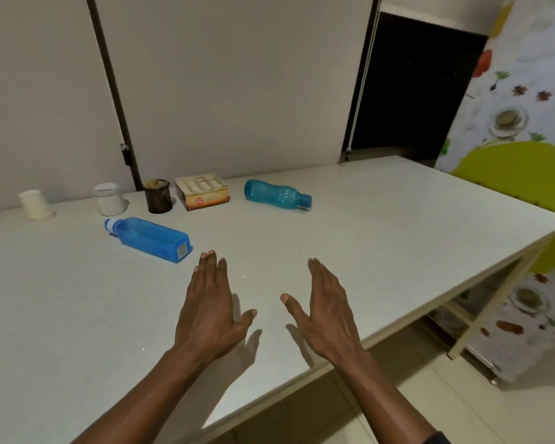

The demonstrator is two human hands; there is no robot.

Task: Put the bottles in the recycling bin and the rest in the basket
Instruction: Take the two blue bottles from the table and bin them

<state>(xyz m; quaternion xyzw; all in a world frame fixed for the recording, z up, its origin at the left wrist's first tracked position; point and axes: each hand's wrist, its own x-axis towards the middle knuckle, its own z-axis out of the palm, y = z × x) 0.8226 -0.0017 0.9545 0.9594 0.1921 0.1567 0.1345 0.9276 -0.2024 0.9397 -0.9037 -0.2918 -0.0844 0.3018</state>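
Hovering over the worktop [382, 238], the left hand [210, 310] and right hand [326, 310] hold nothing, fingers straight. Beyond the left hand lies a square blue bottle [148, 238]; farther back, a round teal bottle [274, 194] lies near a carton [202, 193].

No legible text (carton [202, 191] label blurred).

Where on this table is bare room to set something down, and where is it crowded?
Bare: the right half of the white table, past the round teal plastic bottle; the near-left stretch before the square blue plastic bottle. Crowded: the far-left edge, with stacked white paper cups, white jar, black mesh cup, cardboard box.
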